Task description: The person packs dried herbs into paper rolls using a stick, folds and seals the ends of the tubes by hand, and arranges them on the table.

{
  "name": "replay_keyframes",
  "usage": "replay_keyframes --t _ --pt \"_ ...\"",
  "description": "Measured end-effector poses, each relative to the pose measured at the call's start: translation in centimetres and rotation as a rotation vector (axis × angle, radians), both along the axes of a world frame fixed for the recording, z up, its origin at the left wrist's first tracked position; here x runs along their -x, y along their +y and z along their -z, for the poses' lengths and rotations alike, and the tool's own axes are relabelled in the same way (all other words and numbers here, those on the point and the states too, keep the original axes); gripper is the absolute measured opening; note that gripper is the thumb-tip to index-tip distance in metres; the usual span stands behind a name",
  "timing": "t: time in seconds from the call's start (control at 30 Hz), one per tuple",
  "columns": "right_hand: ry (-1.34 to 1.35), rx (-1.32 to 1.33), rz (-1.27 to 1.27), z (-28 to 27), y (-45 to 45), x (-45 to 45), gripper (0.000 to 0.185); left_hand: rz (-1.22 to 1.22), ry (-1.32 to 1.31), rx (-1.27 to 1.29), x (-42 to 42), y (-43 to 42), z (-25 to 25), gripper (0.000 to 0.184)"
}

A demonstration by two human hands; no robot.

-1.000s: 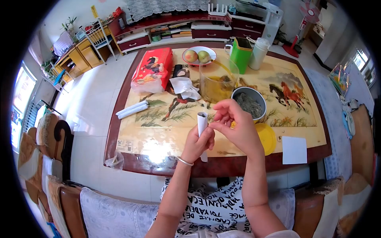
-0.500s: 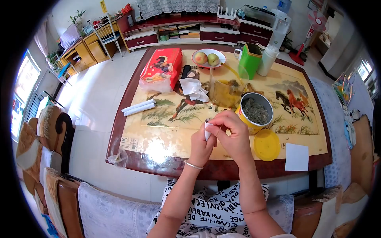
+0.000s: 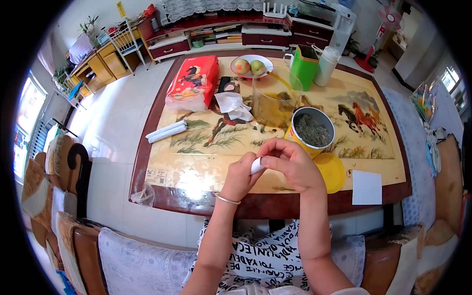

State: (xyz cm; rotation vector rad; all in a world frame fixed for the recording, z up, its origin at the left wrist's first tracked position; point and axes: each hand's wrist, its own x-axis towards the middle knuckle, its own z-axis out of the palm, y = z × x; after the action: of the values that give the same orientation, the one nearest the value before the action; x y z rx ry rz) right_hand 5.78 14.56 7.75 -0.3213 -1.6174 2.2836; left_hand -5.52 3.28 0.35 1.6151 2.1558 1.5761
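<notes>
A white paper roll (image 3: 256, 166) was held tilted btwn both hands, inside the desk's (image 3: 196, 169) front edge: wrapped by L grip (image 3: 239, 175), upper end pinched by R grip (image 3: 291, 164), no slack seen. Bare desk was seen L of L grip, up to two white rolls (image 3: 166, 132). R of R grip, room was taken by tin (image 3: 299, 141), yellow lid (image 3: 333, 174), then white sheet (image 3: 367, 189) nr edge.

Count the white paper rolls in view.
3: two rolls side by side on the table, at left; one roll between left hand and right hand; others may be hidden.
</notes>
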Motion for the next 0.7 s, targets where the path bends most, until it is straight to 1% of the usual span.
replay_keyframes --t 0.07,0.2,0.27,0.3,0.37,0.4,0.47,0.5,0.57,0.7 --pt "0.002 -0.021 0.000 -0.2 0.0 0.0 0.014 0.067 -0.195 0.048 -0.2 0.1 0.0 0.021" --pt "-0.005 -0.097 0.094 -0.3 -0.8 0.4 0.016 0.059 -0.289 0.058 -0.3 0.3 -0.3 0.018" --pt "-0.063 -0.201 0.160 -0.7 -1.2 0.4 0.017 0.117 -0.470 -0.001 -0.5 0.4 -0.4 0.013" --pt "-0.063 -0.200 0.159 -0.7 -1.1 0.3 0.017 0.115 -0.469 -0.001 -0.5 0.3 -0.5 0.013" --pt "0.010 -0.157 0.075 -0.3 -0.7 0.3 0.019 0.231 -0.615 -0.004 -0.5 0.2 -0.8 0.009" --pt "0.010 -0.157 0.075 -0.1 -0.5 0.4 0.019 0.232 -0.615 -0.004 -0.3 0.0 -1.1 0.009" --pt "0.150 -0.074 0.037 0.5 -0.2 0.5 0.021 0.410 -0.818 0.106 0.1 -0.4 -1.9 0.009" --pt "0.147 -0.076 0.039 0.9 -0.1 0.6 0.021 0.413 -0.820 0.105 0.1 -0.4 -1.9 0.009" --pt "0.165 -0.204 0.092 1.5 0.1 0.8 0.024 0.495 -0.892 0.120 0.2 -0.7 -1.9 0.011" --pt "0.144 -0.152 0.110 1.3 -0.4 1.3 0.024 0.505 -0.968 0.055 0.2 -0.8 -1.9 0.012"
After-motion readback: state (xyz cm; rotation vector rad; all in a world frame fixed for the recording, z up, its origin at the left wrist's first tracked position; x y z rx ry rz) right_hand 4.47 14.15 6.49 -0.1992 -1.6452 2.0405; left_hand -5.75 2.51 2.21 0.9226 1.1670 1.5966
